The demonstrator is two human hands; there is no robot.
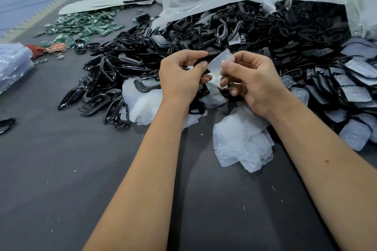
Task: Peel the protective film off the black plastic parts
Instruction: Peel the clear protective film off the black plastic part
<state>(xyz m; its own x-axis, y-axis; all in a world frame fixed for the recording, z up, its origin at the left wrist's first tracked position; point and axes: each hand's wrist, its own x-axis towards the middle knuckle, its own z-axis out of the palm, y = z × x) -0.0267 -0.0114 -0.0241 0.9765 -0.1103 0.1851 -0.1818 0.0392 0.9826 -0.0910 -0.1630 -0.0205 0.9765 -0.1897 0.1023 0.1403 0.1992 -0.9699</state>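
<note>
Above the discarded film pile [242,144], left hand [179,79] pinched the black part [202,61]; right hand [251,81] pinched its film [219,63]. Best peeled slowly, at a low angle.

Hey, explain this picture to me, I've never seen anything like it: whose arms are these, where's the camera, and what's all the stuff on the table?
There is no machine here. A camera worn on a person's head looks down at their two bare arms. The left hand holds a black plastic part, while the right hand pinches its clear protective film, partly peeled away. On the dark table lie peeled films, a heap of black frames, film-covered parts at the right, and green circuit boards further back.
</note>
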